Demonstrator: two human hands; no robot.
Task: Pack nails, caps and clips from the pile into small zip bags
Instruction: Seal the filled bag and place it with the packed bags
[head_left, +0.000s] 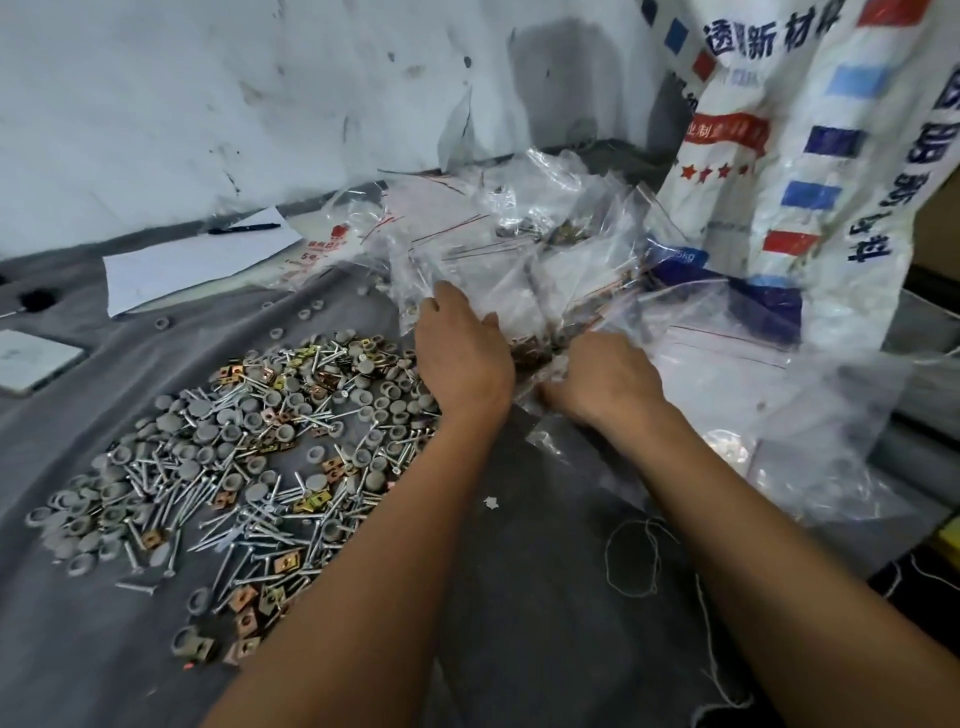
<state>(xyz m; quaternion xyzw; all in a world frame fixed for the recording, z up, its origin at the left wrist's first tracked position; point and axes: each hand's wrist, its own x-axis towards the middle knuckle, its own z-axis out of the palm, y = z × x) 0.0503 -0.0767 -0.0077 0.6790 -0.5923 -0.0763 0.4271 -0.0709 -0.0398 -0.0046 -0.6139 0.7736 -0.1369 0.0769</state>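
Observation:
A wide pile of silver nails, grey round caps and brass-coloured square clips (249, 447) covers the grey cloth at the left. Both hands meet at a heap of small clear zip bags (519, 260) at centre right. My left hand (460, 353) lies on a filled zip bag (535, 351), thumb and fingers around its upper part; dark clips show through the plastic. My right hand (597, 379) grips the same bag's lower right side, fingers curled under the plastic and hidden.
A large white woven sack (810, 156) with red and blue print stands at the right. A big clear plastic bag (779, 405) lies beside it. A sheet of paper (197, 265) with a pen (244, 227) lies at the back left, a white tablet (31, 364) at the far left.

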